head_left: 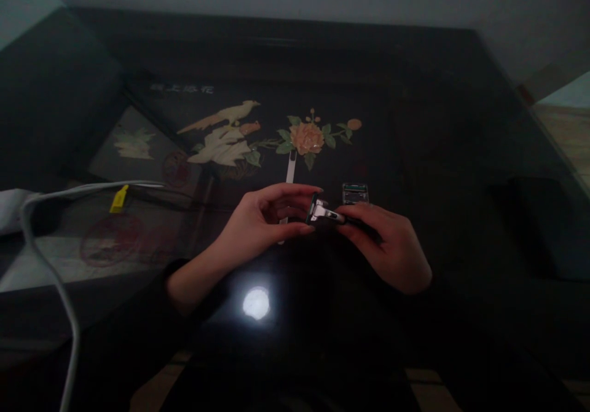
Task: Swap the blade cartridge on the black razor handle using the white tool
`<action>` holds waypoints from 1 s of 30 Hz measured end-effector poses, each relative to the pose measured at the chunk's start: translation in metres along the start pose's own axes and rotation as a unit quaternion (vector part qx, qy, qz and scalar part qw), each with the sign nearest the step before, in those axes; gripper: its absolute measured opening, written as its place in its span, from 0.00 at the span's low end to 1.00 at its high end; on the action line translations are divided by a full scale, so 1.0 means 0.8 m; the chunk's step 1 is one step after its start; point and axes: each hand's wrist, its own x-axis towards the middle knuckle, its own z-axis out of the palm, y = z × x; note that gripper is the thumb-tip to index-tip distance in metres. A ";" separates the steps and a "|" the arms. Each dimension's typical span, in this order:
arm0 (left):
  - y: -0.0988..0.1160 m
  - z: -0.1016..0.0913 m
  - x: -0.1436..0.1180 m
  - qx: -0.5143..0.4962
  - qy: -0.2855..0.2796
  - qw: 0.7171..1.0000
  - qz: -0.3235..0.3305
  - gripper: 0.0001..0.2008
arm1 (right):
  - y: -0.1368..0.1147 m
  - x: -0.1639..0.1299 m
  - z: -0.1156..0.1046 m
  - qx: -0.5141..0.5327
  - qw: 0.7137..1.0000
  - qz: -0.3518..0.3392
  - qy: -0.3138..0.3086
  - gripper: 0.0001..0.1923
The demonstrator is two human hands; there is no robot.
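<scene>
My right hand [387,243] is closed round the dark handle of a razor [328,213], whose silver neck points left. The razor's head [312,209], dark with a greenish edge, sits between the thumb and fingers of my left hand [262,218], which grip it at its two ends. Behind my left hand a slim silver strip [291,169] with a dark slot near its top lies on the table, partly covered by the fingers. Just beyond my right fingers is a small clear case [354,192] with what looks like a razor cartridge in it.
The dark glossy table [442,154] carries a bird-and-flower picture [306,138]. A white cable [50,270] with a yellow tag [118,198] runs along the left from a white object [13,210]. A dark flat object [553,227] lies at right. A bright light reflection shows in front.
</scene>
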 end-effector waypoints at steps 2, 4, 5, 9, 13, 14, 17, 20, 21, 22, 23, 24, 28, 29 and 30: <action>-0.001 -0.001 0.001 0.006 -0.005 1.000 -0.010 0.23 | 0.003 0.000 -0.002 -0.005 1.000 -0.006 -0.002 0.08; 0.000 -0.002 0.001 0.012 -0.009 1.000 -0.017 0.23 | 0.005 0.000 -0.003 -0.007 1.000 -0.016 0.000 0.08; 0.000 -0.002 0.001 0.013 -0.012 1.000 -0.021 0.23 | 0.006 0.001 -0.003 -0.008 1.000 -0.020 0.001 0.08; 0.005 -0.002 -0.001 0.003 -0.019 0.998 -0.063 0.25 | 0.005 0.003 -0.004 -0.002 1.000 -0.028 -0.003 0.09; 0.009 0.000 -0.003 -0.017 -0.029 0.995 -0.094 0.26 | 0.005 0.004 -0.004 0.008 0.999 -0.043 0.000 0.08; 0.009 0.000 -0.003 -0.024 -0.032 0.995 -0.091 0.26 | 0.005 0.004 -0.004 0.009 0.999 -0.044 0.001 0.08; 0.007 0.000 -0.003 -0.032 -0.037 0.995 -0.083 0.26 | 0.005 0.004 -0.004 0.010 0.999 -0.043 0.003 0.08; 0.005 0.001 -0.002 -0.023 -0.023 0.997 -0.071 0.26 | 0.005 0.004 -0.004 0.008 0.999 -0.039 0.004 0.08; 0.005 0.001 -0.002 -0.017 -0.014 0.998 -0.064 0.26 | 0.005 0.004 -0.004 0.006 0.999 -0.039 0.003 0.08; 0.005 0.002 -0.002 -0.009 -0.005 0.998 -0.056 0.25 | 0.006 0.004 -0.004 0.004 0.999 -0.039 0.002 0.08; 0.005 0.002 -0.001 0.000 0.003 0.999 -0.049 0.25 | 0.006 0.003 -0.004 0.000 0.999 -0.038 0.001 0.09; 0.004 0.002 -0.001 0.009 0.008 0.999 -0.043 0.24 | 0.007 0.003 -0.003 -0.005 0.999 -0.039 0.000 0.09; 0.003 0.002 0.002 0.020 0.009 0.999 -0.024 0.23 | 0.008 0.003 -0.003 -0.024 0.999 -0.046 -0.001 0.09; 0.002 0.002 0.002 0.019 0.008 1.000 -0.020 0.23 | 0.009 0.003 -0.003 -0.028 0.998 -0.048 -0.002 0.09; 0.001 0.002 0.002 0.017 0.008 1.000 -0.016 0.23 | 0.008 0.003 -0.003 -0.031 0.998 -0.050 -0.003 0.09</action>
